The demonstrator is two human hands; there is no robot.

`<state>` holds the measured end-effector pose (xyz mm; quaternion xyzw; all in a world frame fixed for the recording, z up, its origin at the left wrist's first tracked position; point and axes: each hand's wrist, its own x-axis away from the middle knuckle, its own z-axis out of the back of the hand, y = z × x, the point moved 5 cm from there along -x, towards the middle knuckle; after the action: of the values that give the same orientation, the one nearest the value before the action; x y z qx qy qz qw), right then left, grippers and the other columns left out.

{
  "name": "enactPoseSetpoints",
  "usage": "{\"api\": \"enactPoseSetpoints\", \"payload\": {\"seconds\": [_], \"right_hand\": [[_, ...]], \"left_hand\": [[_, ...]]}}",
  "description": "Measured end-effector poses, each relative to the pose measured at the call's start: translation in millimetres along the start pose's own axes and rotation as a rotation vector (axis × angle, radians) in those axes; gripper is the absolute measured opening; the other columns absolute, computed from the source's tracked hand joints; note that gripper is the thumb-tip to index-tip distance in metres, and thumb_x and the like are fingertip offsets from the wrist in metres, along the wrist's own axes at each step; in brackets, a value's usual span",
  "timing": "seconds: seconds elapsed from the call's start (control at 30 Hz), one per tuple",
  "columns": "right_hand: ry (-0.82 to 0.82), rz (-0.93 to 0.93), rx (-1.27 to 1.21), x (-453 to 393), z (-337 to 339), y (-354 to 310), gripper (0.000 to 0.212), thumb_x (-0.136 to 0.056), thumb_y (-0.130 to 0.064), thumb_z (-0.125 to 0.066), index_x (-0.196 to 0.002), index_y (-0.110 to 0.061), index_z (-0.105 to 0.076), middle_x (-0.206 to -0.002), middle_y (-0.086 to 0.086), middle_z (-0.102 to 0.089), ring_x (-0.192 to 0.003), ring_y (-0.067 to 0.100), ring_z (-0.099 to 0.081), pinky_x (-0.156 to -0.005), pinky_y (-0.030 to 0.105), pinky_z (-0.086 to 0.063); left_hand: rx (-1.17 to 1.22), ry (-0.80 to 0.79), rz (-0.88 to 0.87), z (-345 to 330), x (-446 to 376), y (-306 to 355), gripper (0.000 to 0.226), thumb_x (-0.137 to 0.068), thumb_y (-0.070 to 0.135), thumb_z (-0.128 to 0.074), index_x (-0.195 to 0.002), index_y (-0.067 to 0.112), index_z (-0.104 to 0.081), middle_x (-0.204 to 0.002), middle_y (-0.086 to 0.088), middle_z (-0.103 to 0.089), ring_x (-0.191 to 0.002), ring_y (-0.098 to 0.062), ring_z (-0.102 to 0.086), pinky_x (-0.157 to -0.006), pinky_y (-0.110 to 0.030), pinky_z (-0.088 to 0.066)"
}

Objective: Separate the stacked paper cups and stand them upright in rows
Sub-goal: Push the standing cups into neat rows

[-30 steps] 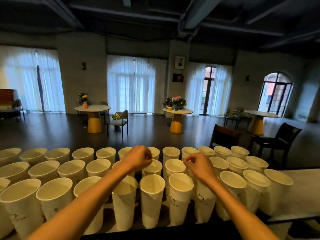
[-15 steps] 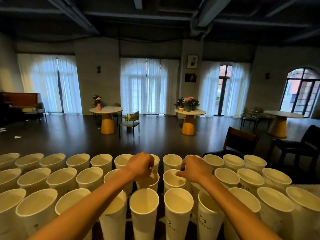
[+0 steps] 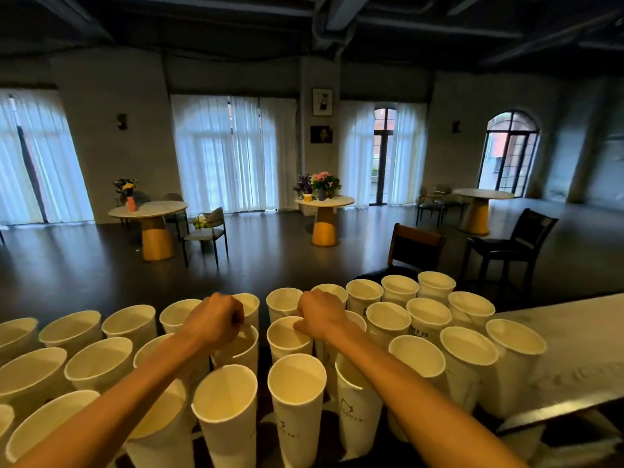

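Observation:
Several tall white paper cups (image 3: 297,400) stand upright in three rows across a dark table, open mouths up. My left hand (image 3: 212,322) reaches over the front row, its fingers closed on the far rim of a middle-row cup (image 3: 236,349). My right hand (image 3: 320,319) is curled over another middle-row cup (image 3: 354,320), pinching at its rim beside a neighbouring cup (image 3: 287,336). Both forearms cross above front-row cups. The cup under my right hand is mostly hidden.
A pale tabletop (image 3: 574,349) adjoins the cups on the right. Two dark chairs (image 3: 415,248) (image 3: 513,244) stand just beyond the far row. Round tables with flowers (image 3: 324,201) sit farther off on the dark floor.
The view swung slightly sideways and back. Both hands stayed closed over the middle row, with the right hand shifting a little towards the left one.

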<state>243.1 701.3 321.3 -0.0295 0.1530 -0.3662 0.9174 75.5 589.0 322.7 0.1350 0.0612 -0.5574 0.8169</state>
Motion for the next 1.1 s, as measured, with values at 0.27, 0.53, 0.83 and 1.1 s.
{"api": "enactPoseSetpoints", "payload": {"seconds": [0.27,0.53,0.83,1.1], "right_hand": [[0.025,0.003,-0.016,1.2,-2.3,-0.5,0.028,-0.090,-0.040,-0.065,-0.102,-0.015,-0.067,-0.096,0.007,-0.069,-0.084,0.020,-0.066,-0.081,0.034,-0.058],[0.074,-0.008,-0.066,15.5,13.6,-2.1,0.025,-0.088,-0.041,-0.066,-0.096,-0.018,-0.070,-0.091,0.004,-0.070,-0.079,0.017,-0.065,-0.078,0.032,-0.058],[0.240,-0.181,-0.210,77.9,62.0,58.8,0.016,-0.085,-0.036,-0.070,-0.093,-0.025,-0.077,-0.092,-0.005,-0.073,-0.079,0.012,-0.065,-0.067,0.026,-0.056],[0.170,-0.349,-0.130,99.3,95.4,189.1,0.015,-0.082,-0.037,-0.072,-0.092,-0.027,-0.076,-0.097,-0.002,-0.074,-0.083,0.015,-0.066,-0.073,0.032,-0.058]], "left_hand": [[0.011,0.042,-0.004,7.3,6.1,-0.1,0.016,-0.092,0.022,-0.070,-0.107,0.021,-0.076,-0.104,0.000,-0.073,-0.085,-0.013,-0.067,-0.077,-0.024,-0.056],[0.065,0.072,-0.002,16.3,13.0,-0.9,0.019,-0.086,0.023,-0.076,-0.106,0.022,-0.074,-0.105,0.001,-0.072,-0.088,-0.014,-0.066,-0.079,-0.026,-0.058],[0.353,0.077,-0.289,43.7,24.9,101.6,0.009,-0.087,0.028,-0.075,-0.095,0.023,-0.076,-0.091,0.011,-0.071,-0.072,-0.007,-0.065,-0.061,-0.016,-0.052],[0.289,0.023,-0.360,19.6,17.7,191.5,0.019,-0.088,0.039,-0.072,-0.101,0.027,-0.076,-0.100,0.015,-0.070,-0.075,-0.004,-0.063,-0.064,-0.015,-0.053]]}}
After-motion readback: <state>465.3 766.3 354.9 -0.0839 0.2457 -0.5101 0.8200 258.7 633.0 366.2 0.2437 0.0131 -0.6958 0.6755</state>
